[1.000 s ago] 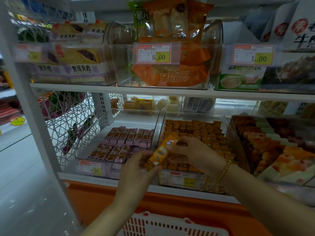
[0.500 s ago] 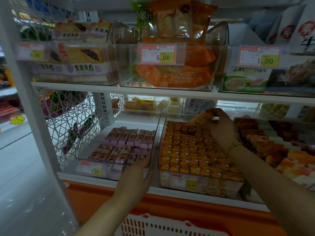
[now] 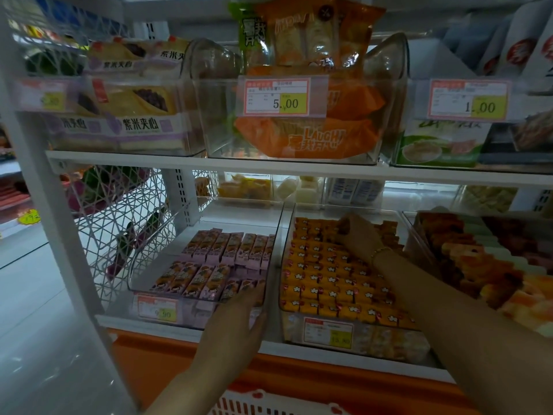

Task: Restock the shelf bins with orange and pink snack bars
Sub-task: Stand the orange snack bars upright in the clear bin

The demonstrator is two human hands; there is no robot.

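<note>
The orange snack bars [image 3: 329, 283] lie in close rows and fill a clear bin [image 3: 404, 345] in the middle of the lower shelf [image 3: 149, 327]. At 9 o'clock from it, just beside, stands a second clear bin [image 3: 143, 265] with the pink snack bars [image 3: 227, 250], in two short rows, with bare floor of the bin behind them.

The right hand [image 3: 356, 232] reaches deep into the orange bin, toward 12 o'clock. Its arm is stretched over the rows and its fingers bend down on the back bars; I cannot tell if they pinch a bar. A thin bracelet [image 3: 380, 252] is on the wrist. The left hand [image 3: 236, 324] rests on the front rim of the pink bin, at its 5 o'clock corner, with the fingers nearly straight and holding nothing. The two hands are well apart.

The shelves are white, with a white wire panel [image 3: 119, 223] at 9 o'clock and an orange band [image 3: 299, 372] under the lower shelf. A red and white basket [image 3: 269, 404] shows at 6 o'clock.

The tag [image 3: 157, 308] on the pink bin reads 9.90; the tag [image 3: 329, 332] on the orange bin is too blurred. On the upper shelf [image 3: 269, 167] one tag [image 3: 276, 97] reads 5.00, over an orange bag [image 3: 314, 139] printed LAUGH, and at 3 o'clock another tag [image 3: 468, 98] reads 1.00
</note>
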